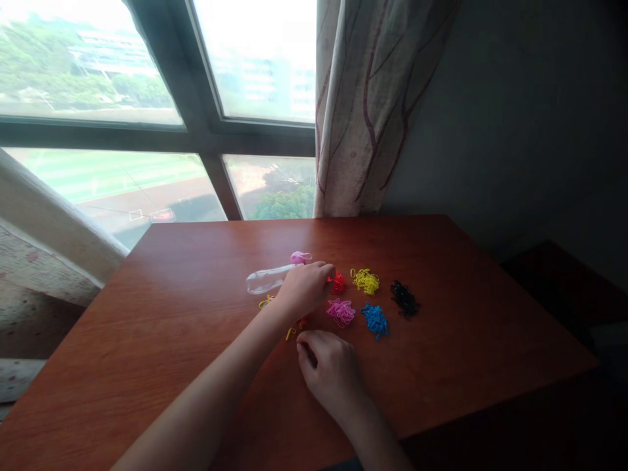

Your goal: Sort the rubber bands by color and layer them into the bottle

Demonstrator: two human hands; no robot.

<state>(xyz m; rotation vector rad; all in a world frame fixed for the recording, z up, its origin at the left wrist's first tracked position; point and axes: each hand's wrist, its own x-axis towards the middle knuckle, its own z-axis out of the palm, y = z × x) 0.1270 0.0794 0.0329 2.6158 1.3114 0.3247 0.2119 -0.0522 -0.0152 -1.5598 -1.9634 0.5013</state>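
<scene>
Reaching out over the wooden table (196,275), the left hand (305,288) stretches to the red pile (338,282), fingers curled down and fingertips right at its edge. Whether they actually pinch any of the little red bands is hidden under the knuckles, so I cannot tell.

The right hand (330,373) rests nearer the body, palm down on the wood, fingers loosely bent and tucked under. A few loose yellow and red bands (296,326) lie just beyond its fingertips, between the two hands; contact is too small to make out, and nothing shows in its grip.

Now the spread of colour. The yellow pile (366,280) sits just right of the red one. The black pile (404,298) lies farthest right. In the nearer row, the pink pile (341,311) is just beside the left hand, and the blue pile (375,319) sits next to it. All five heaps stand apart from each other.

Behind the left hand lies a clear plastic bottle (267,279) on its side, and a small pink item (300,258) sits at its far end. One more stray yellow band (265,301) peeks out by the left wrist.

Beyond the table, a big window (147,98) glows bright, with a patterned curtain (373,98) hanging at its right.
</scene>
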